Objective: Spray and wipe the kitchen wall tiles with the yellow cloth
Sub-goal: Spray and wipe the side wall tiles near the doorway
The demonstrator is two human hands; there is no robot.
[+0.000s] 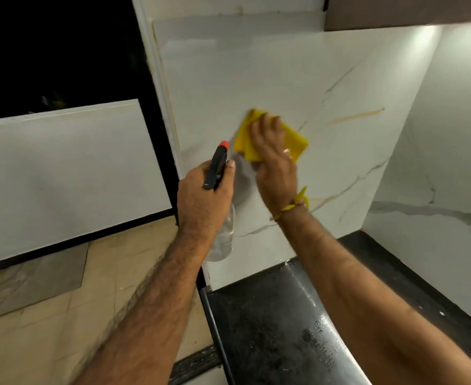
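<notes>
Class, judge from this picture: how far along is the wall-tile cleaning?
Done: nothing clearly finished. In hand: the right hand presses the yellow cloth on the wall tile; the left hand grips the spray bottle. Left: the orange streak to the cloth's right.

Black countertop [270, 329], beige floor tiles [70, 323], dark window [56, 51].

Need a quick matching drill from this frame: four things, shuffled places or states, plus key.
Things:
1. yellow cloth
2. spray bottle
3. black countertop
4. yellow wrist thread

Places or states:
A. gripped in the left hand
B. lying below the wall tiles
C. tied at the right wrist
D. pressed to the tiles under the right hand

Pairs: 1-D, 2-A, 3-B, 4-C
</notes>
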